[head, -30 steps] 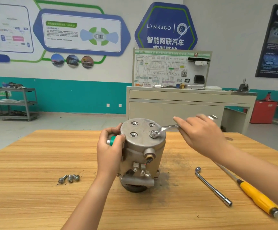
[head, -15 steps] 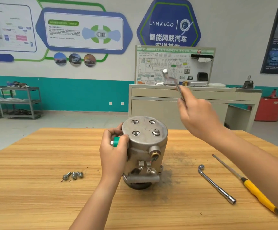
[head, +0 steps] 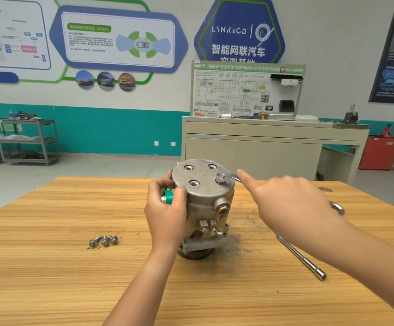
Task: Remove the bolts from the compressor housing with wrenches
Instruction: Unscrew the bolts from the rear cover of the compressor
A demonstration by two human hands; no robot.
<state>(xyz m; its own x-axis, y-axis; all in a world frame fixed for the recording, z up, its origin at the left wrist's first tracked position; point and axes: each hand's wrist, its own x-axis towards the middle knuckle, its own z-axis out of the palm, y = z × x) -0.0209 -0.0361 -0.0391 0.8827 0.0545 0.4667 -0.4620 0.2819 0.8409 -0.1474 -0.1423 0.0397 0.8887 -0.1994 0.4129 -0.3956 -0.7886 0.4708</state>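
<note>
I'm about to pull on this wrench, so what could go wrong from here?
The wrench sits on the raised bolt; it might slip off as the right hand pulls. The compressor stands on its narrow end, steadied only by the left hand, so it may tip or twist.

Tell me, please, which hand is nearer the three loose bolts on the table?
Left. The left hand grips the housing just right of the bolts; the right hand is beyond it, on the wrench.
</note>
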